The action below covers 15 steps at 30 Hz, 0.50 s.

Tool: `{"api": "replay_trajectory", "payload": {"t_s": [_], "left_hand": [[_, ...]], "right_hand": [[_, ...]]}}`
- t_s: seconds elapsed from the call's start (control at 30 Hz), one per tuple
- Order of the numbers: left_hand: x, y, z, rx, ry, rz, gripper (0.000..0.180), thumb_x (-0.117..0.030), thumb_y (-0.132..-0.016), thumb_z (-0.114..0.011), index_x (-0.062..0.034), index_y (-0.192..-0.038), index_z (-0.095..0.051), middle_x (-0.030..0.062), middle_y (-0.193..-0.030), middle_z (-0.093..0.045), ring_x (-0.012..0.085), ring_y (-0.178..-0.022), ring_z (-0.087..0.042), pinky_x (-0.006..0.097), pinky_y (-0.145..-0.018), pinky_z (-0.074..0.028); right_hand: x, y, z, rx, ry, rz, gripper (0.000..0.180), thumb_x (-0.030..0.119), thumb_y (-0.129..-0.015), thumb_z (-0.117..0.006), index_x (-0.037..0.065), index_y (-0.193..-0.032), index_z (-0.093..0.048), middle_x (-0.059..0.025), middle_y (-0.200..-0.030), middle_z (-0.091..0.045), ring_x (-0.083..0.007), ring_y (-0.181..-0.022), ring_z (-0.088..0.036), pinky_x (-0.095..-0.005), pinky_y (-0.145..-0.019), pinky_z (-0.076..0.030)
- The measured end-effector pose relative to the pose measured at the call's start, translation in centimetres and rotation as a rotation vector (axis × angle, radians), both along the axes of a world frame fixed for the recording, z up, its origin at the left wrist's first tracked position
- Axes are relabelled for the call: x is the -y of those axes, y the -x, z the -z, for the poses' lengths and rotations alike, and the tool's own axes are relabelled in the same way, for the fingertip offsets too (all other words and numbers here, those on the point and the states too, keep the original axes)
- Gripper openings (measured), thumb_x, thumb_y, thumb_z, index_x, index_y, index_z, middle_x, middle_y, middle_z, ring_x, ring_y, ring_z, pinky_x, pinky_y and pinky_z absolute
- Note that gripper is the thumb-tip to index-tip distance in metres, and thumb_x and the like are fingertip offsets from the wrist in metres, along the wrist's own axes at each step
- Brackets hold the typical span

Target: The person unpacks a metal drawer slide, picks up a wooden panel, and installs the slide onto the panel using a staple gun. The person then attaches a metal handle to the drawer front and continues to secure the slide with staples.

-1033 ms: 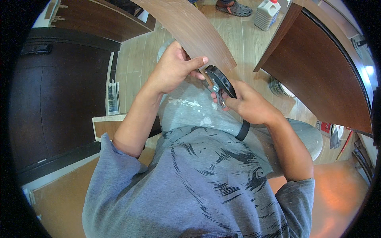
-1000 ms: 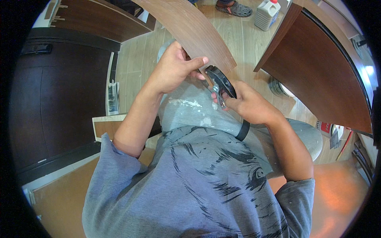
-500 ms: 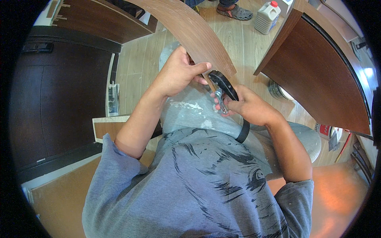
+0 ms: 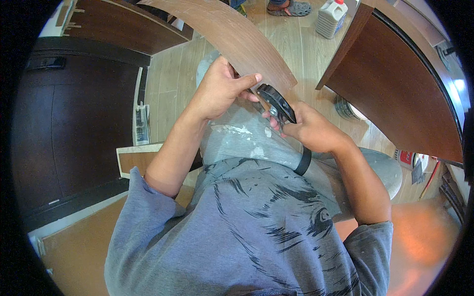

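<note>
A long wood-grain board (image 4: pixel 247 42) stretches from the top of the view down over my lap. My left hand (image 4: pixel 219 91) is closed on its near left edge, with the thumb on the upper face and the fingers underneath. Next to it, at the board's near end, is a black hand tool with shiny metal parts (image 4: pixel 277 102); its exact kind I cannot make out. My right hand (image 4: pixel 313 127) grips this tool from the right, the fingers wrapped beneath it and partly hidden. The tool's metal side lies against or very close to the board's end.
Dark wooden panels stand at left (image 4: pixel 94 118) and right (image 4: pixel 395 79). A white jug with a red cap (image 4: pixel 332 18) is on the floor, near another person's foot in a grey clog (image 4: pixel 291 8). A bucket (image 4: pixel 348 108) and a red-and-white can (image 4: pixel 406 158) stand by the right panel.
The tool in my right hand has tilted, showing more of its black body and less metal. The right hand has shifted slightly up. My left hand keeps its hold on the board.
</note>
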<state>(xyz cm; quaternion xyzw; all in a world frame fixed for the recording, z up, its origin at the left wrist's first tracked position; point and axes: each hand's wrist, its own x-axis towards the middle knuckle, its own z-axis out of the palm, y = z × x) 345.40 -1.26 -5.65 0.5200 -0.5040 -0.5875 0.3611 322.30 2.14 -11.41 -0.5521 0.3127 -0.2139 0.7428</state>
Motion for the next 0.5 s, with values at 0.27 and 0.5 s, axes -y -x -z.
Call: {"api": "replay_trajectory", "payload": {"t_s": [0.27,0.5], "left_hand": [[0.0,0.2,0.2,-0.017,0.015,-0.008,0.035,-0.003,-0.096,-0.071,0.0034,-0.126,-0.055,0.0112,-0.112,-0.07,0.0157,-0.09,-0.072,0.025,-0.064,-0.065],[-1.1,0.4,0.2,-0.042,0.065,-0.081,0.038,-0.004,-0.097,-0.072,0.0029,-0.128,-0.052,0.0129,-0.115,-0.069,0.0173,-0.095,-0.072,0.027,-0.065,-0.067]], "right_hand": [[0.2,-0.1,-0.4,-0.175,0.149,0.073,0.025,0.018,-0.09,-0.074,-0.003,-0.102,-0.067,-0.0107,-0.08,-0.063,-0.0185,-0.077,-0.057,-0.0372,-0.076,-0.048],[0.2,-0.3,-0.3,-0.277,0.21,0.082,0.031,0.024,-0.087,-0.077,-0.004,-0.097,-0.068,-0.0153,-0.072,-0.063,-0.0244,-0.067,-0.057,-0.0417,-0.069,-0.048]]}}
